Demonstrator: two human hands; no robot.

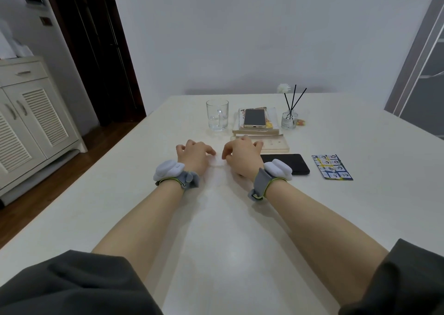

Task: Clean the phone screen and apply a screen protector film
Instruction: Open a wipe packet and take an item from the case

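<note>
at the left edge of the view a pale cabinet (36,112) is standing against the wall, clear of the white table (240,218) where the person is working. the left hand (194,155) is lying knuckles-up on the table, its fingers curling down toward a small, pale, nearly see-through piece (217,162) between the two hands; it looks like a wipe packet or a bit of film, though it is too faint to tell which. the right hand (241,157) is mirroring it just beside, fingertips also pinching at that piece, so both hands are gathering on it rather than spreading flat. behind the hands a clear glass mug (217,115) is sitting, and to its right a gold-edged phone (254,118) is resting screen-up on a small stack of books (260,137). a black phone (288,162) is lying flat on the table just right of the right wrist, partly hidden by the wristband. further right a reed diffuser (289,118) is standing near the back, and a printed blue card (332,167) is lying near the black phone. judging by this, the task is only beginning: neither screen is being wiped, no film is lying on either phone, and cleaning, aligning and pressing down all seem to be left.
</note>
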